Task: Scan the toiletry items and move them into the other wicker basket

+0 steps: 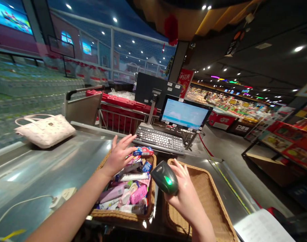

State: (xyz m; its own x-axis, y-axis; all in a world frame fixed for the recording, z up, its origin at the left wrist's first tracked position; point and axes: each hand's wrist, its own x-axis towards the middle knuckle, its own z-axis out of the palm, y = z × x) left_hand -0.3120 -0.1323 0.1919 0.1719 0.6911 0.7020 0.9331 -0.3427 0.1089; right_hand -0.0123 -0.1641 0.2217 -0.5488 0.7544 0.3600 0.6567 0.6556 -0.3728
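Note:
My right hand (181,181) is wrapped round a black barcode scanner (165,177) with a green light, held above the gap between two wicker baskets. My left hand (122,153) has its fingers spread over the far end of the left basket (125,214). Beneath or beside those fingers is a red and blue box (143,151); whether they touch it is hard to tell. Tubes and small packets, among them a pink pack (138,194), fill the left basket. Inside the right basket (206,195) only its woven surface shows.
Beyond the baskets are a black keyboard (160,138) and a lit monitor (185,114). A pale handbag (46,131) rests on the metal counter (85,144) at the left. A power strip (65,198) with a cable lies near my left forearm. White paper (264,227) is at the lower right.

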